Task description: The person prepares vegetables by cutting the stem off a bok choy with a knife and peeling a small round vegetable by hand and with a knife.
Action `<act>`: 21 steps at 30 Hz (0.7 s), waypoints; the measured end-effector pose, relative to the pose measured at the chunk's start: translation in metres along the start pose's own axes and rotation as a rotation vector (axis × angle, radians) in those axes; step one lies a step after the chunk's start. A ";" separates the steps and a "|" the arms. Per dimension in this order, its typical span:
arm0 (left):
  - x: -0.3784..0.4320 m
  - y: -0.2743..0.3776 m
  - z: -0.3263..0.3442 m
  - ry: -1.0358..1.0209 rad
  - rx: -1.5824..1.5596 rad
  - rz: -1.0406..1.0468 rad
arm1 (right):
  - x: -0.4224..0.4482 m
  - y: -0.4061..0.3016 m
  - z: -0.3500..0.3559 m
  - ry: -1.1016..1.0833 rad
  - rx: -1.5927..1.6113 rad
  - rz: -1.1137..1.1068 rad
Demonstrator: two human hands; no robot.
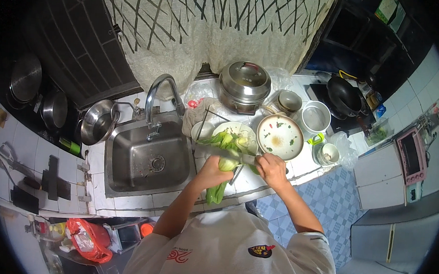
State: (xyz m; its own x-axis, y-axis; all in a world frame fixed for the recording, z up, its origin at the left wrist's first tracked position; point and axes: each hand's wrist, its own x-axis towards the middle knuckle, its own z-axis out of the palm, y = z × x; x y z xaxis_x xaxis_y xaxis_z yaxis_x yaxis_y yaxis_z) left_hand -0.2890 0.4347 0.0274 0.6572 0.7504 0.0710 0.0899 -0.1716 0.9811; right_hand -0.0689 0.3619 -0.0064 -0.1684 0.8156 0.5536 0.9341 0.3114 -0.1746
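In my left hand (211,172) is a head of bok choy (227,165), its green leaves (215,192) hanging toward the counter's front edge. My right hand (271,170) grips the handle of a knife (218,152). The blade points left and lies across the base of the bok choy; whether it has cut in cannot be told. Behind the blade a white plate (225,127) holds green vegetable pieces (225,138). Just beyond my right hand sits a dirty brown-rimmed plate (281,137) with food scraps.
Left of my hands is a stainless steel sink (129,158) under a chrome faucet (159,80). A lidded steel steamer pot (244,87), stacked bowls (290,99) and a white pot (316,116) stand at the back. Farther right, a black wok (342,95) rests on a cooktop.
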 end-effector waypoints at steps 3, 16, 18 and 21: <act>-0.005 0.002 -0.001 -0.136 -0.034 0.072 | -0.013 0.027 0.017 -0.139 -0.102 0.166; 0.003 -0.011 0.003 -0.227 -0.240 -0.095 | -0.008 0.015 0.014 -0.038 -0.258 0.385; 0.009 -0.006 0.007 -0.240 -0.314 -0.192 | -0.004 0.014 0.012 -0.014 -0.339 0.304; 0.021 -0.004 0.009 -0.161 -0.459 -0.304 | -0.002 0.010 0.010 -0.018 -0.400 0.239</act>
State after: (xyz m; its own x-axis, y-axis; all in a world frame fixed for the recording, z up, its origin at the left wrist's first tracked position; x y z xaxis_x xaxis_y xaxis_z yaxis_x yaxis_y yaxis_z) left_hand -0.2686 0.4450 0.0233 0.7612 0.6100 -0.2201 -0.0174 0.3584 0.9334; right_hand -0.0624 0.3680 -0.0179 0.0642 0.8510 0.5213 0.9948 -0.0962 0.0346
